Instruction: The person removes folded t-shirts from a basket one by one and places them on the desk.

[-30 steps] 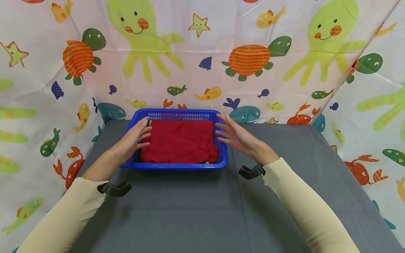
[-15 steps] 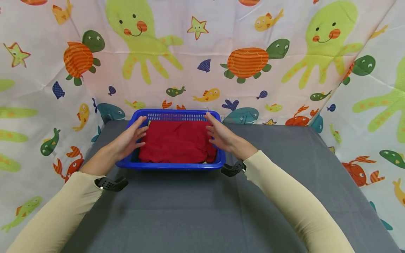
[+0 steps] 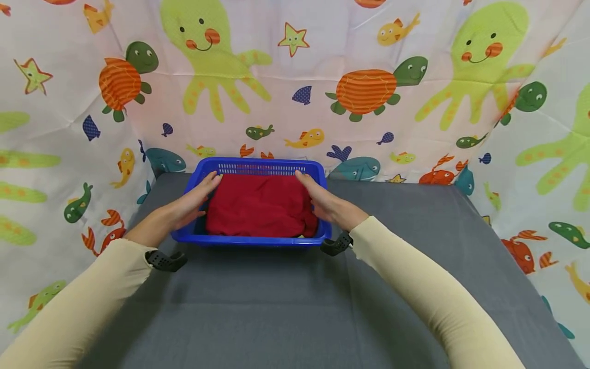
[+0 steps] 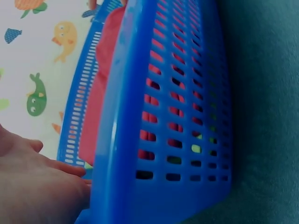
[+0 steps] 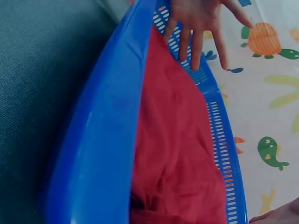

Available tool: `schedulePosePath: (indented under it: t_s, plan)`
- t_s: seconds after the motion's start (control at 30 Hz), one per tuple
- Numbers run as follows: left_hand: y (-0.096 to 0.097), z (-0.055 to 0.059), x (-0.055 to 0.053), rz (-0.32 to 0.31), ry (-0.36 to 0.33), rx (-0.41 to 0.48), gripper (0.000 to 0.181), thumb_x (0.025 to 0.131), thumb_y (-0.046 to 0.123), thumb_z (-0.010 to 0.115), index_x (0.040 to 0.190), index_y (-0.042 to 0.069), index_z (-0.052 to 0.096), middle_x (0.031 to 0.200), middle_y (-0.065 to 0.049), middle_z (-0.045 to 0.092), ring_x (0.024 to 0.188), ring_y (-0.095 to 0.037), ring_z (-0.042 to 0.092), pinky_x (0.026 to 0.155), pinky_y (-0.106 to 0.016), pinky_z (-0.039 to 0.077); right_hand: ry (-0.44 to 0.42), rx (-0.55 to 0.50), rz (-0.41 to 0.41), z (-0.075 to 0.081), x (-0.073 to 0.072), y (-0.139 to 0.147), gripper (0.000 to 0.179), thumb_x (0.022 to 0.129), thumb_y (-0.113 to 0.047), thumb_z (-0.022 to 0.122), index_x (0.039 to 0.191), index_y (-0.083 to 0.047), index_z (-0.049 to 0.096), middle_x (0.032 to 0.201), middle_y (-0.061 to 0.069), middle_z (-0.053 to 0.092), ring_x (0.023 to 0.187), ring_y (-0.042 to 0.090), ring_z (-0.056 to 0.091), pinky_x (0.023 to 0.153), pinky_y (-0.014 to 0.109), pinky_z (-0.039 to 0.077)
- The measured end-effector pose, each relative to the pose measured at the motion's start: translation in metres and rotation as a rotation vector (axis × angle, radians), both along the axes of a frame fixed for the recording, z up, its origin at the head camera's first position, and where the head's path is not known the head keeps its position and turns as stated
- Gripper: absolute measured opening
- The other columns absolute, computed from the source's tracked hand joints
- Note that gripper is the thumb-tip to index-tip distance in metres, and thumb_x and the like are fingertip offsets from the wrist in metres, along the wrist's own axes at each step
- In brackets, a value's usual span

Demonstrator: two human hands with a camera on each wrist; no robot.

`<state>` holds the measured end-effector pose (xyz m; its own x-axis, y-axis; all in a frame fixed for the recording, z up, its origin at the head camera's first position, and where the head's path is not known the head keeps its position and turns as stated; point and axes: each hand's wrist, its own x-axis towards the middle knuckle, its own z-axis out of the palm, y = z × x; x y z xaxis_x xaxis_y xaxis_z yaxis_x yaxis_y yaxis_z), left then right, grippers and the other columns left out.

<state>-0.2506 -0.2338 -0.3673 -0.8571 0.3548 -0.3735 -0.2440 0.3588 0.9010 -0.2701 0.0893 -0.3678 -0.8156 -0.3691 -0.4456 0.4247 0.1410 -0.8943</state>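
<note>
A folded red cloth [image 3: 260,205] fills most of the blue plastic basket [image 3: 253,241] in the head view. At the basket's left end, my left hand [image 3: 189,204] reaches over the rim, its fingers extended beside the cloth. The right wrist view shows this same left hand [image 5: 198,21] with fingers spread apart. Opposite it, my right hand [image 3: 326,204] overlaps the right rim, thumb and fingers loosely extended near the cloth's right edge. Only a bit of the right hand [image 5: 282,214] enters the right wrist view. Yellow-green bits show through the slots in the left wrist view.
The basket stands at the back of a table with a grey cloth [image 3: 258,312]. Behind it and along both sides hangs a white curtain [image 3: 276,77] printed with sea animals. Each wrist carries a black strap-on device [image 3: 166,260].
The right hand has moved left, from outside the basket's right rim to over it beside the cloth. My left hand has shifted slightly, staying at the left end. The basket remains in place.
</note>
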Motion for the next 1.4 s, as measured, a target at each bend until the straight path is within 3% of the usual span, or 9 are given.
schedulePosePath:
  t_s: [0.23,0.37,0.5,0.57,0.73,0.9,1.0,1.23,1.4]
  plan:
    - [-0.007,-0.004,-0.004,-0.022,0.014,-0.119,0.096,0.101,0.051,0.049,0.159,0.030,-0.024,0.169,-0.019,-0.020,0.155,-0.046,-0.014,0.117,-0.077,0.009,0.037,0.127,-0.023,-0.003,0.002,-0.009,0.093,0.102,-0.039,0.057,0.163,-0.027,-0.012,0.172,0.005,-0.004,0.159,0.030,0.004,0.128,0.058,0.008]
    - [-0.012,-0.008,-0.006,-0.039,0.033,-0.156,0.102,0.099,0.045,0.055,0.159,0.027,-0.025,0.168,-0.023,-0.018,0.155,-0.049,-0.011,0.118,-0.076,0.012,0.074,0.132,-0.008,-0.005,0.002,-0.012,0.097,0.100,-0.028,0.062,0.163,-0.024,-0.012,0.171,0.009,0.006,0.156,0.031,0.017,0.128,0.054,0.017]
    - [-0.013,-0.010,-0.007,-0.059,0.072,-0.188,0.105,0.099,0.041,0.060,0.160,0.025,-0.024,0.168,-0.026,-0.012,0.154,-0.052,0.000,0.119,-0.073,0.016,0.120,0.166,0.014,-0.006,0.005,-0.013,0.106,0.095,-0.012,0.070,0.163,-0.023,-0.011,0.167,0.014,0.018,0.151,0.033,0.027,0.126,0.049,0.027]
    - [-0.012,-0.011,-0.005,-0.069,0.082,-0.199,0.106,0.098,0.041,0.061,0.160,0.025,-0.023,0.168,-0.026,-0.009,0.153,-0.053,0.007,0.118,-0.072,0.021,0.147,0.196,0.023,-0.008,0.008,-0.013,0.109,0.092,-0.008,0.072,0.163,-0.023,-0.010,0.166,0.014,0.019,0.151,0.034,0.027,0.126,0.050,0.025]
    - [-0.008,-0.016,0.000,-0.078,0.061,-0.198,0.106,0.098,0.042,0.062,0.160,0.026,-0.023,0.168,-0.027,-0.005,0.151,-0.053,0.016,0.116,-0.068,0.031,0.185,0.268,0.044,-0.013,0.024,-0.014,0.111,0.091,-0.009,0.074,0.163,-0.022,-0.009,0.166,0.015,0.021,0.152,0.036,0.027,0.126,0.055,0.022]
    - [-0.003,-0.018,0.001,-0.074,0.088,-0.194,0.104,0.098,0.040,0.062,0.161,0.024,-0.019,0.167,-0.029,0.000,0.151,-0.053,0.016,0.115,-0.069,0.031,0.176,0.315,0.056,-0.011,0.037,-0.018,0.110,0.091,-0.015,0.074,0.163,-0.022,-0.009,0.170,0.013,0.010,0.157,0.036,0.015,0.127,0.057,0.017]
    - [-0.002,-0.015,0.001,-0.057,0.111,-0.194,0.103,0.098,0.040,0.062,0.162,0.024,-0.017,0.167,-0.030,0.003,0.151,-0.052,0.016,0.116,-0.071,0.028,0.174,0.318,0.030,-0.010,0.037,-0.020,0.109,0.091,-0.016,0.074,0.164,-0.022,-0.007,0.169,0.013,0.012,0.156,0.035,0.017,0.127,0.056,0.016]
    - [0.005,-0.014,-0.005,-0.042,0.044,-0.102,0.101,0.099,0.038,0.061,0.162,0.024,-0.017,0.166,-0.029,0.010,0.152,-0.048,0.020,0.118,-0.067,0.029,0.190,0.332,0.021,-0.013,0.035,-0.021,0.112,0.087,-0.008,0.077,0.164,-0.021,-0.003,0.168,0.014,0.018,0.153,0.036,0.024,0.126,0.056,0.022]
    - [0.011,-0.015,-0.005,-0.073,0.132,-0.170,0.103,0.098,0.035,0.064,0.162,0.019,-0.014,0.166,-0.028,0.013,0.154,-0.047,0.016,0.119,-0.068,0.025,0.195,0.333,0.009,-0.010,0.036,-0.020,0.114,0.085,-0.006,0.078,0.164,-0.022,-0.003,0.168,0.013,0.018,0.154,0.035,0.022,0.127,0.055,0.021]
